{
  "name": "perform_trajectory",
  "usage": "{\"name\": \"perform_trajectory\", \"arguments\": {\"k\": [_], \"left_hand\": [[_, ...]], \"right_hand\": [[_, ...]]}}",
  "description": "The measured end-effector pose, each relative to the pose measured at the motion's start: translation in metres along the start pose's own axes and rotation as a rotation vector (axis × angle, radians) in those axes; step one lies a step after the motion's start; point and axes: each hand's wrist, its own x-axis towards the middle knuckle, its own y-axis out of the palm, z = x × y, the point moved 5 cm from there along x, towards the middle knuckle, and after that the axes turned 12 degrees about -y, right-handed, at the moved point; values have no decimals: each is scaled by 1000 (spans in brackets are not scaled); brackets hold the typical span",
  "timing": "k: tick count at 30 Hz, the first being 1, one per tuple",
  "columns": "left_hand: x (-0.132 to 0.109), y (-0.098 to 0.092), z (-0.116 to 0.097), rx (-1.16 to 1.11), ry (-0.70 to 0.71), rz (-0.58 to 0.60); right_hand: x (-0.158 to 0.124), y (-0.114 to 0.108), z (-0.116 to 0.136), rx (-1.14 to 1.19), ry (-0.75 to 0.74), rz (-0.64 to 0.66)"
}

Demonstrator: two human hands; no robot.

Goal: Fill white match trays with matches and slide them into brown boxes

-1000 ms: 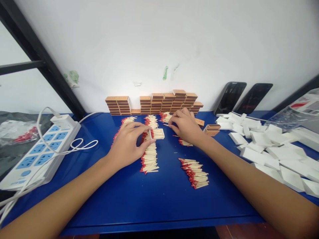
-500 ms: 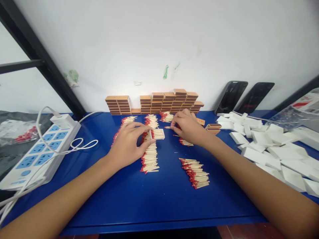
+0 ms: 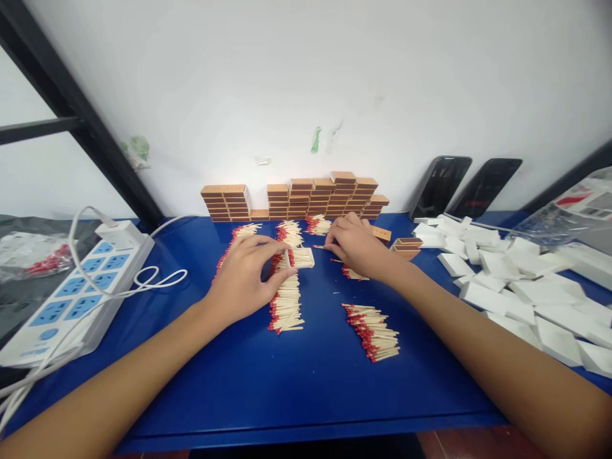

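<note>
My left hand pinches the left end of a small white tray with red-headed matches in it, held over a long row of matches. To its right, my right hand has its fingers pressed together at a few matches whose red heads point left. A small match pile lies under the right wrist. Nearer the table's front is another pile. More matches lie behind both hands, and a row is partly hidden by the left hand.
Stacked matchboxes line the wall, with a few boxes right of my right hand. White empty trays are heaped at right, near two phones. A power strip with cables lies left.
My right hand has shifted very slightly, and the matches at its fingertips stick out a little further left. My left hand still holds the tray, now slightly tilted.
</note>
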Motion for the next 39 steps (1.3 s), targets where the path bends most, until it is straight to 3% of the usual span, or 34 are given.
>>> {"name": "perform_trajectory", "arguments": {"k": [6,15,21,26,30,39], "left_hand": [[-1,0,2,2,-2,-2],[1,2,3,9,-15,11],[0,0,4,19,-30,-5],[0,1,4,22,-37,-7],[0,2,4,18,-30,-1],[-1,1,-2,6,4,28]], "right_hand": [[-2,-4,1,40,-1,-31],[-1,-1,7,6,-11,54],[-5,-25,11,169,-42,-136],[-7,-44,41,359,-159,-209],[-7,-45,60,334,-214,-220],[-6,-38,61,260,-183,-253]]}}
